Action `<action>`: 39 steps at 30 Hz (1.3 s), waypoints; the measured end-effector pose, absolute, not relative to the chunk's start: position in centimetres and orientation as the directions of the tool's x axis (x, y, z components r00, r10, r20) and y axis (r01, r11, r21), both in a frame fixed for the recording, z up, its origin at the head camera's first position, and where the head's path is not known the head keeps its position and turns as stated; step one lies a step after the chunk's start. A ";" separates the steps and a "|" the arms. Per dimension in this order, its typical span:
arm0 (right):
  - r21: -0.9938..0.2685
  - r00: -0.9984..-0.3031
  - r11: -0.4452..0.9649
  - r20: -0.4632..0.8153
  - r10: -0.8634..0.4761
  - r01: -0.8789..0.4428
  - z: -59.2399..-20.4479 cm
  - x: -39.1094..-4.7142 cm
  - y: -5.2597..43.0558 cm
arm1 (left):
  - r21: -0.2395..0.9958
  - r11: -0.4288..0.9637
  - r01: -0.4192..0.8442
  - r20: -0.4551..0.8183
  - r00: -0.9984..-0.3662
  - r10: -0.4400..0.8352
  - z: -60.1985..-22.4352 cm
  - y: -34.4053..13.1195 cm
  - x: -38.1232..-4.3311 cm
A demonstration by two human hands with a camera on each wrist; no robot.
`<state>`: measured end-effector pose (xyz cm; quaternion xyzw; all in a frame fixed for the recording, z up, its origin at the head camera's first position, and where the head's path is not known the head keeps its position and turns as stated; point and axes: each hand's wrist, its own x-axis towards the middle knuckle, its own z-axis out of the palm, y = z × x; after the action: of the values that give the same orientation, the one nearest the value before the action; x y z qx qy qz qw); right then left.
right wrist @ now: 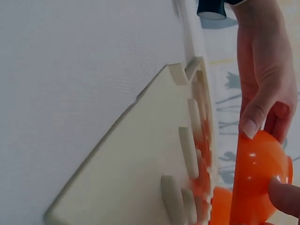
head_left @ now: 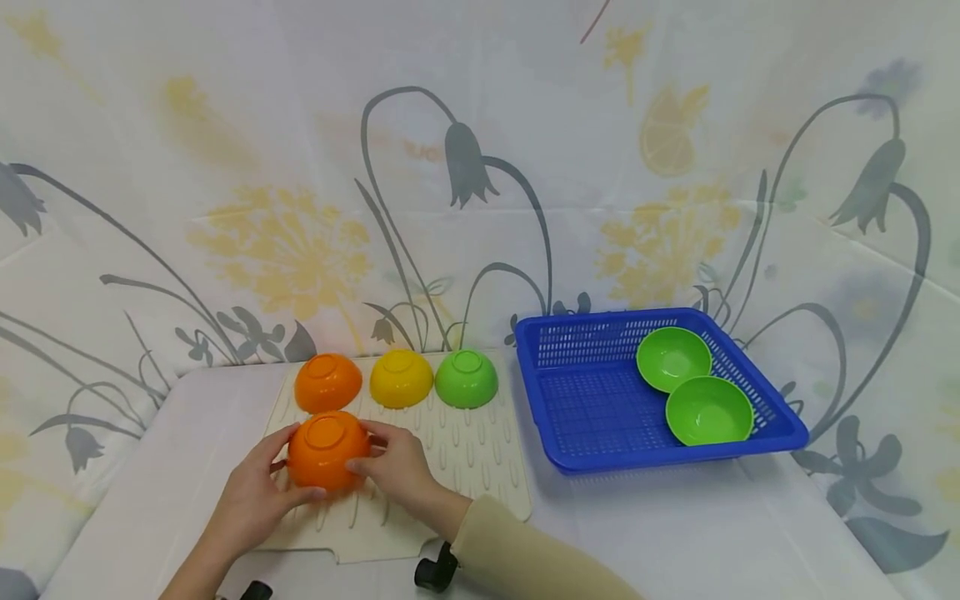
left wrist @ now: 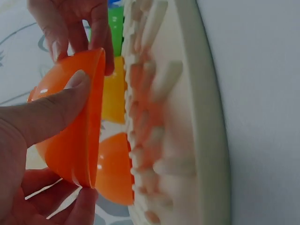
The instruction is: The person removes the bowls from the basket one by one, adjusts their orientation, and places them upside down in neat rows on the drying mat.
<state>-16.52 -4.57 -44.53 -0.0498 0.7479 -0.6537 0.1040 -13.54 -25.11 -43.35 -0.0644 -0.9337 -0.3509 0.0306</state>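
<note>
Upturned, round orange plastic bowl (head_left: 324, 454): directly between your left hand (head_left: 250, 502) and your right hand (head_left: 405, 468), both clamped on its opposite sides.

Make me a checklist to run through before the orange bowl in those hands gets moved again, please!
1. Left grip holding the held orange bowl: ok.
2. Right grip holding it too: ok.
3. Bowl upside down, rim facing down: ok.
4. Bowl resting on the cream rack: not ok, the wrist views show a gap.
5. Back orange bowl, yellow bowl and light green bowl upside down on the rack: ok.
6. Bowl's inside dry: cannot tell, it's hidden.
</note>
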 end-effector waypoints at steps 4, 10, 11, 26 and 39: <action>-0.990 -0.969 0.126 -0.096 -0.230 0.068 -44.6 -16.5 -5.2 | 0.653 0.747 0.124 0.083 -0.992 0.092 -43.9 -26.1 -13.8; -0.978 -0.923 0.197 -0.134 -0.362 0.065 -45.1 -16.8 -5.6 | 0.660 0.738 0.140 0.071 -0.990 0.124 -44.2 -27.4 -14.2; -0.973 -0.913 0.222 -0.143 -0.383 0.059 -45.2 -16.9 -5.6 | 0.664 0.735 0.137 0.064 -0.990 0.126 -44.3 -27.5 -14.3; -0.940 -0.858 0.342 -0.187 -0.478 0.015 -45.5 -17.7 -5.8 | 0.662 0.749 0.001 -0.073 -0.995 0.066 -44.3 -28.0 -15.1; -0.954 -0.859 0.296 -0.189 -0.476 0.047 -45.6 -17.9 -5.5 | 0.617 0.787 0.007 -0.094 -0.992 0.082 -43.9 -28.3 -15.4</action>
<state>-17.89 -5.54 -45.61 -0.1390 0.7723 -0.5770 0.2265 -15.40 -28.33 -43.90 -0.0236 -0.9435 -0.3254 -0.0582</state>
